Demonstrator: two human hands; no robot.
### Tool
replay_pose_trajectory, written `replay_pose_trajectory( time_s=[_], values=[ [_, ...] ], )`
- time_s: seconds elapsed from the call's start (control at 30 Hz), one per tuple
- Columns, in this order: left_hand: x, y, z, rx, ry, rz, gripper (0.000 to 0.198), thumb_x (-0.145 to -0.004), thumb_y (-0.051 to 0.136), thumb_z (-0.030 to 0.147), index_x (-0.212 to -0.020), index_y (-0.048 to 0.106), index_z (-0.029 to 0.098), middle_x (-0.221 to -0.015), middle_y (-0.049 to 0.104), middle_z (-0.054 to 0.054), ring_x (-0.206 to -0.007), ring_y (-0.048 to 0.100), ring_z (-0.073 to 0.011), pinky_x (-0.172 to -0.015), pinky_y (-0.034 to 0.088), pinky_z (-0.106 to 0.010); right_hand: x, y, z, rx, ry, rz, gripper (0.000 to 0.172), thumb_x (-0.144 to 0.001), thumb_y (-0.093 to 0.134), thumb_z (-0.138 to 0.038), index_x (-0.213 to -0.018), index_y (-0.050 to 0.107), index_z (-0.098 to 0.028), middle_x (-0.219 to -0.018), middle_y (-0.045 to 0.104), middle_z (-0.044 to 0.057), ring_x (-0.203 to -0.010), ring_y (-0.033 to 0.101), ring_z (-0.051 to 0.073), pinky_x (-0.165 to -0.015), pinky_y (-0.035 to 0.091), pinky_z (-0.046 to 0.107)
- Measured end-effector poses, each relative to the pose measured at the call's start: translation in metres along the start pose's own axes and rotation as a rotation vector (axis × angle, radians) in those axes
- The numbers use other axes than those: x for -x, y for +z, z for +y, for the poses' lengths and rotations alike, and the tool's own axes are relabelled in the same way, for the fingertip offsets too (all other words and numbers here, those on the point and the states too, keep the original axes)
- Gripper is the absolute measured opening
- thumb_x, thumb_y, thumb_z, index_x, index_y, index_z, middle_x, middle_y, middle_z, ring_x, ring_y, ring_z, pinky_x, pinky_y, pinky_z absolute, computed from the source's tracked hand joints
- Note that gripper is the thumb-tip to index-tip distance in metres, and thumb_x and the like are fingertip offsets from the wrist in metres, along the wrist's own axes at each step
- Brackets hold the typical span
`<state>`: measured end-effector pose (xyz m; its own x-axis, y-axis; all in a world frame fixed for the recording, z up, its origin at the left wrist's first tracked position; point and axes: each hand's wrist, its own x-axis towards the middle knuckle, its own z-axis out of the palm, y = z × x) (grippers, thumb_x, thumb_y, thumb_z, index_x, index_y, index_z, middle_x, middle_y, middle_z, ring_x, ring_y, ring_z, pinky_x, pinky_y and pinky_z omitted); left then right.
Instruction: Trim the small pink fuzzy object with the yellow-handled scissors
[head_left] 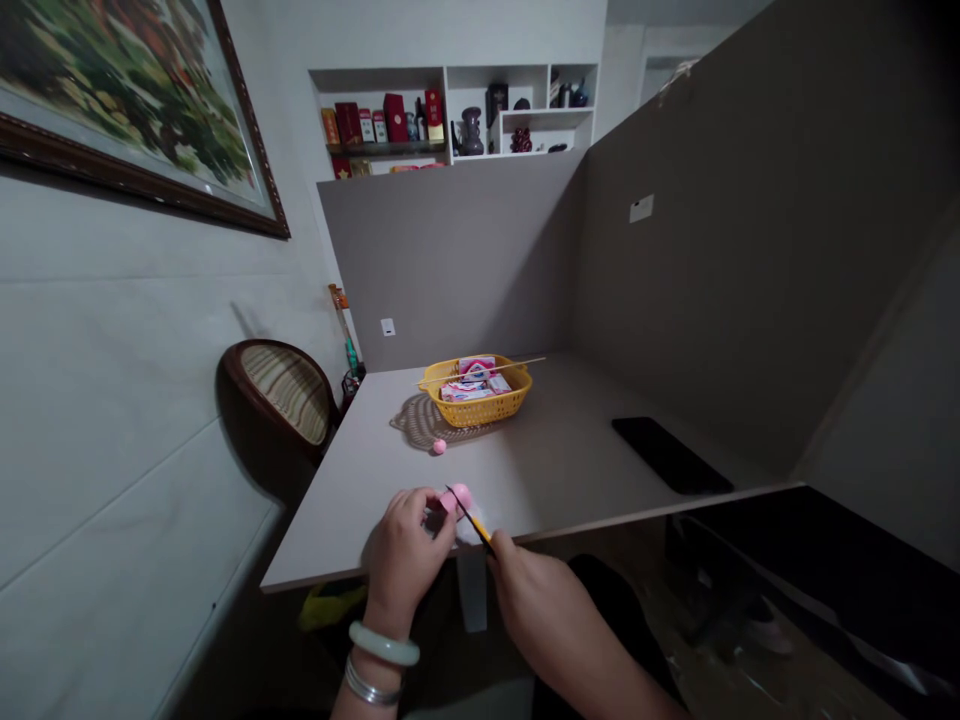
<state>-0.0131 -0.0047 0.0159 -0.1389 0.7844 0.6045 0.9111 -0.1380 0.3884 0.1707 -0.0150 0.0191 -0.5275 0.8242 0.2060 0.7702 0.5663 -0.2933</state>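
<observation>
My left hand [412,525] is closed on a soft-looking pink lump [448,500] at the front edge of the table. My right hand [525,585] grips a knife [480,527] with a thin dark blade and a yellow-and-black handle. The blade lies across the pink lump, between its flatter left part and a rounder pink part [462,494] on the right. I cannot tell whether the two parts are joined. Beneath them is a whitish sheet or wrapper [469,533]. A small pink ball [439,446] rests farther back on the table.
A yellow plastic basket [480,412] with printed boxes and a thin stick across it stands toward the back. At the right lies a flat black object [667,455] on the grey table [337,500]. Partition panels rise behind and right; a chair [281,400] stands left.
</observation>
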Motion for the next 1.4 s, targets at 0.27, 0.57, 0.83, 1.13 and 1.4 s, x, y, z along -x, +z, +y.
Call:
replay_pose_trajectory(
  time_s=[0.27,0.57,0.83,1.13,1.4],
  values=[
    [-0.001,0.000,0.000,0.009,0.019,-0.009,0.010,-0.088,0.058,0.032,-0.085,0.061,0.023,-0.084,0.065,-0.003,-0.083,0.062,-0.0200,-0.071,0.047,-0.030,-0.011,-0.004,-0.003,0.050,0.017,-0.013,0.020,-0.091,0.040,-0.005,-0.096,0.053,-0.018,-0.077,0.071,0.005,-0.065,0.067,0.018,-0.051,0.026,0.027],
    [-0.001,-0.001,0.001,0.059,0.007,-0.011,0.015,-0.090,0.055,0.035,-0.085,0.061,0.022,-0.085,0.065,-0.004,-0.083,0.062,-0.0194,-0.072,0.048,-0.031,0.012,0.003,0.007,-0.035,-0.003,-0.012,0.022,-0.092,0.038,-0.005,-0.100,0.053,-0.018,-0.081,0.071,0.004,-0.068,0.068,0.018,-0.053,0.027,0.028],
    [0.000,0.000,-0.001,0.073,-0.019,-0.024,0.014,-0.089,0.057,0.035,-0.086,0.061,0.022,-0.086,0.065,-0.004,-0.084,0.062,-0.0197,-0.073,0.048,-0.031,-0.005,-0.002,0.001,0.022,-0.007,-0.013,0.022,-0.090,0.038,-0.004,-0.098,0.053,-0.018,-0.079,0.071,0.005,-0.067,0.068,0.019,-0.050,0.024,0.029],
    [-0.001,0.001,-0.001,0.040,0.005,0.003,0.011,-0.087,0.059,0.033,-0.085,0.062,0.022,-0.085,0.066,-0.003,-0.083,0.062,-0.0197,-0.071,0.048,-0.030,-0.011,-0.005,-0.004,0.071,0.009,-0.043,0.021,-0.089,0.040,-0.003,-0.099,0.052,-0.017,-0.080,0.072,0.006,-0.068,0.069,0.020,-0.051,0.022,0.030],
    [0.000,0.001,0.000,0.040,0.023,-0.001,0.010,-0.089,0.056,0.031,-0.086,0.060,0.022,-0.086,0.065,-0.003,-0.084,0.062,-0.0193,-0.074,0.048,-0.031,0.005,0.005,0.006,-0.062,0.018,-0.025,0.024,-0.093,0.035,-0.004,-0.098,0.052,-0.019,-0.083,0.071,0.004,-0.070,0.069,0.018,-0.054,0.025,0.029]
  ],
)
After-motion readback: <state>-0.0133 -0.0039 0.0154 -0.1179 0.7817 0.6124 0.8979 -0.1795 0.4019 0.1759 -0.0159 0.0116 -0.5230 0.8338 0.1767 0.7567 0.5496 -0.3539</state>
